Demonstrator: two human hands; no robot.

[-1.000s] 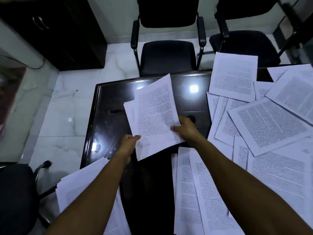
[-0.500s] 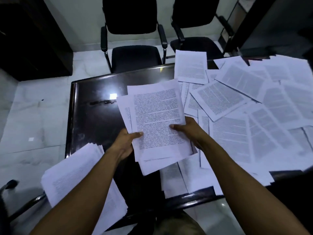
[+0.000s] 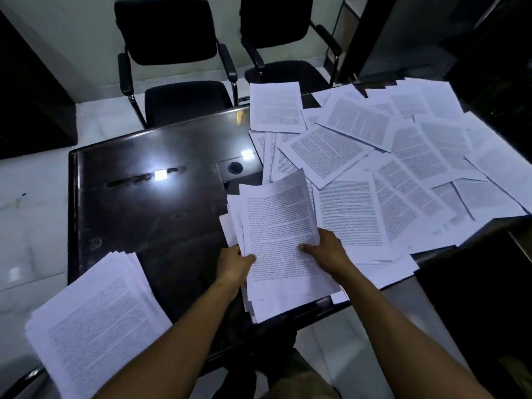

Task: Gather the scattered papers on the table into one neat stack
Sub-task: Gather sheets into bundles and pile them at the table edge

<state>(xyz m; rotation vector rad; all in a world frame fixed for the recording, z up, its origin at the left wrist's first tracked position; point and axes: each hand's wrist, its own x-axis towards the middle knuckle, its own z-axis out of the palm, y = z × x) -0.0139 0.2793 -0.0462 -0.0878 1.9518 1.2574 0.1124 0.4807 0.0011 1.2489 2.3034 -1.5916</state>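
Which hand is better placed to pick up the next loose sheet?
Probably the right hand. The loose sheets lie spread on its side of the table, just beyond it. The left hand also grips the bundle and could hold it alone.

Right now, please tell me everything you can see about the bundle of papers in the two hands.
The bundle of papers is a loose sheaf of white printed sheets, dense text on top, edges fanned and uneven. It is tilted, far end raised and slightly curled. The left hand pinches its left edge, the right hand its right edge. It is held over the dark table, beside the scattered sheets.
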